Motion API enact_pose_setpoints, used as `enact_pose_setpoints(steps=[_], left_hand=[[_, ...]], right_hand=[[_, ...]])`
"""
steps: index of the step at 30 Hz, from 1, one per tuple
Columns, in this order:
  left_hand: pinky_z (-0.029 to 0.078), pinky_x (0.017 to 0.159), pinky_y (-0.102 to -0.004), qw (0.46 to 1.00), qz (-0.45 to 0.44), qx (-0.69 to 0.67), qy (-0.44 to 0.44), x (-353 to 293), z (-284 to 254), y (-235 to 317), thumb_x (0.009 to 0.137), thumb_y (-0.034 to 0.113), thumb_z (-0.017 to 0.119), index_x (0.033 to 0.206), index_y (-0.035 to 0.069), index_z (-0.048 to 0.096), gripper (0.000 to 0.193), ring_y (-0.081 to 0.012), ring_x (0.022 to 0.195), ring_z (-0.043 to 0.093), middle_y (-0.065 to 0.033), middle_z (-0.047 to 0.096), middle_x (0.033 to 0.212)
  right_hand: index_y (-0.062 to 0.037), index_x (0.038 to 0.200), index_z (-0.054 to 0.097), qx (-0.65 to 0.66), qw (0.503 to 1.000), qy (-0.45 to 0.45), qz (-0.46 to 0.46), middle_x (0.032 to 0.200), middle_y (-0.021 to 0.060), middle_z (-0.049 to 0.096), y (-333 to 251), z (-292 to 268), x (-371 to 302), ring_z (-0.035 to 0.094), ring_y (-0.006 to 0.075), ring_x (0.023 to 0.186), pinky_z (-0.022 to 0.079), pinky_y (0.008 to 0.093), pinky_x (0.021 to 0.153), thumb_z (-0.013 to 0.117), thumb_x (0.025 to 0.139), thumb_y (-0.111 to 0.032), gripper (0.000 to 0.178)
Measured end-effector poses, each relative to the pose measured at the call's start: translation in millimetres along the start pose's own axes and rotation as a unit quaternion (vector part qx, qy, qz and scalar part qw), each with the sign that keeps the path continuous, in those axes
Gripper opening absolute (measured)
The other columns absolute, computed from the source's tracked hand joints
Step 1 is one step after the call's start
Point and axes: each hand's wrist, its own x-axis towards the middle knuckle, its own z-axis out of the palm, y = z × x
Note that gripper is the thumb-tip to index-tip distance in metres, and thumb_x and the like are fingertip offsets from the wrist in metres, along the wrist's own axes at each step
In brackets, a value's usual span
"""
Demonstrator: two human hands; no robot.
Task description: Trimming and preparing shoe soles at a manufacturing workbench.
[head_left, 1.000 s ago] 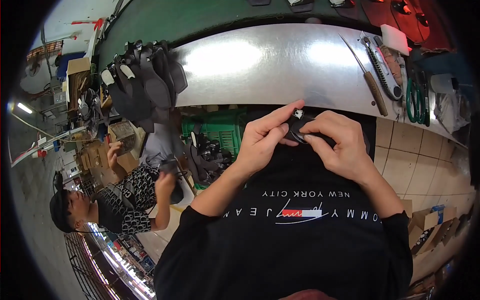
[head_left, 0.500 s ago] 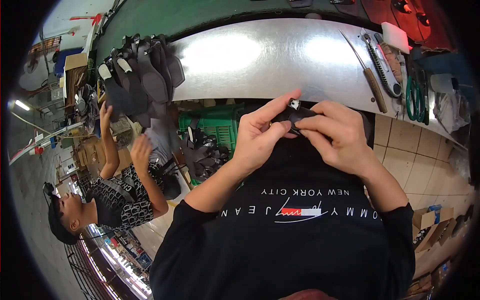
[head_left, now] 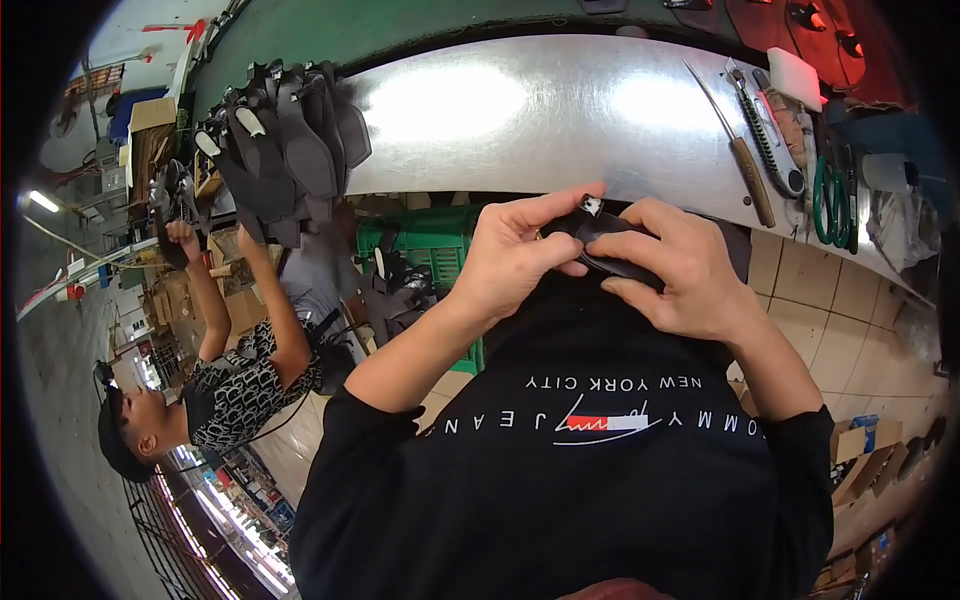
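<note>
Both hands are up close to the chest, working one small black strap piece [head_left: 610, 250] just at the near edge of the steel worktop [head_left: 520, 110]. Left hand [head_left: 515, 255] pinches its left end between thumb and fingers, closed tight on it; right hand [head_left: 675, 270] wraps over the right part, fingers curled around and thumb underneath, also closed on it. A small pale metal bit sits at the top of the piece near the left fingertips, possibly a buckle or rivet, too small to tell. The work looks mid-way: the piece is in the air and gripped at both ends, not set down, and nothing finished lies beside the hands. A stack of dark cut pieces [head_left: 290, 140] sits at the worktop's left end, so plenty seems left to handle. Tools on the right are untouched: an awl-like tool with wooden handle [head_left: 745, 150], a knife [head_left: 770, 130], green-handled scissors [head_left: 830, 195]. Another person [head_left: 235, 370] stands to the left, arms raised to the stack, apart from these hands.
</note>
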Motion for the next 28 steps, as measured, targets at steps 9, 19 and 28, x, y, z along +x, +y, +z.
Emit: enact_pose_setpoints(steps=[9, 19, 28], left_hand=[[0.061, 0.073, -0.0246, 0.999, -0.02, 0.04, 0.01, 5, 0, 0, 0.079, -0.013, 0.053, 0.123, -0.003, 0.061, 0.046, -0.0143, 0.096, 0.067, -0.0128, 0.061, 0.128], [0.062, 0.068, -0.0249, 0.983, -0.089, -0.159, -0.024, 4, -8, 11, 0.092, 0.001, 0.048, 0.14, 0.001, 0.045, 0.049, -0.015, 0.091, 0.068, -0.0153, 0.053, 0.137], [0.059, 0.061, -0.0271, 0.991, -0.1, -0.074, -0.044, 3, -21, -12, 0.095, 0.013, 0.05, 0.144, 0.001, 0.038, 0.053, -0.0189, 0.101, 0.066, -0.0201, 0.053, 0.135]], right_hand=[[-0.0103, 0.092, 0.066, 0.08, 0.993, 0.023, 0.086, 0.085, 0.0078, 0.056, 3, 14, -5, 0.059, 0.0246, 0.071, 0.046, 0.0327, 0.061, 0.079, 0.065, -0.008, 0.03], [-0.0121, 0.087, 0.069, -0.004, 0.99, 0.138, -0.018, 0.083, 0.0082, 0.058, 1, 23, -5, 0.059, 0.0246, 0.067, 0.046, 0.0342, 0.057, 0.078, 0.066, -0.013, 0.023], [-0.0083, 0.113, 0.06, 0.046, 0.991, 0.041, 0.117, 0.094, 0.0113, 0.068, 1, 10, -3, 0.068, 0.026, 0.082, 0.052, 0.0324, 0.069, 0.072, 0.078, -0.008, 0.037]])
